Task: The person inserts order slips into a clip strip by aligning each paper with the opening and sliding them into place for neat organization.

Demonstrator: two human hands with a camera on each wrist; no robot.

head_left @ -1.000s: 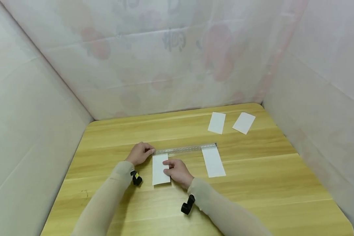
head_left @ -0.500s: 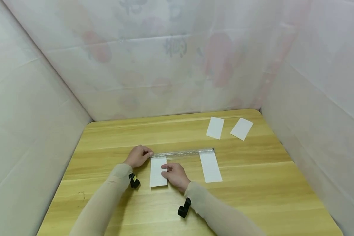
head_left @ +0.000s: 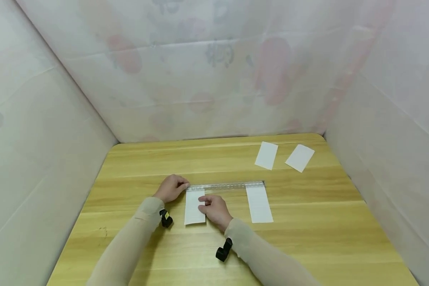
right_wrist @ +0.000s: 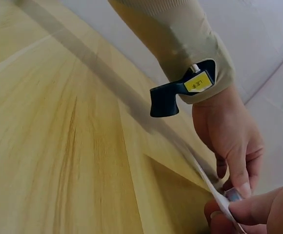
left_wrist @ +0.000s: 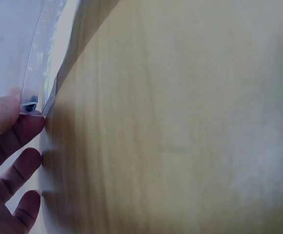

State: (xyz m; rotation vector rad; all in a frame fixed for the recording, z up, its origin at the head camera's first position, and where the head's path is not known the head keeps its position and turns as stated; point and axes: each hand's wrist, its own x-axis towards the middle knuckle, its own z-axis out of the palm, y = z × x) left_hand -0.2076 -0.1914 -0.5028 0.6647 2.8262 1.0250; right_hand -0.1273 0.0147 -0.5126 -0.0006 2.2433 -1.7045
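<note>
One end of the clear strip [head_left: 223, 187], the left one, is being pinched between thumb and forefinger by the left hand [head_left: 171, 187], with the other fingers loosely bent just beside it in the left wrist view. And on the near side of the strip, the right edge of the left sheet [head_left: 193, 208] is gripped between the thumb and fingers of the right hand [head_left: 216, 210]! This sheet's far edge is met by the strip's left end, and a thin shadow is cast at its near edge.

Across at the strip's right end, the right sheet [head_left: 259, 204] is overlapped along its top, untouched by the hands; whether either sheet is tucked inside the strip or lies beneath it cannot be told. Beyond the strip, past its right end, two loose cards are laid, the upright card [head_left: 266, 155] nearer and the tilted card [head_left: 300, 158] farther right. All around the strip the wood-grain counter [head_left: 325, 230] is spread, and well beyond it a pale fabric wall [head_left: 218, 79] is hung, faintly blotched with red.
</note>
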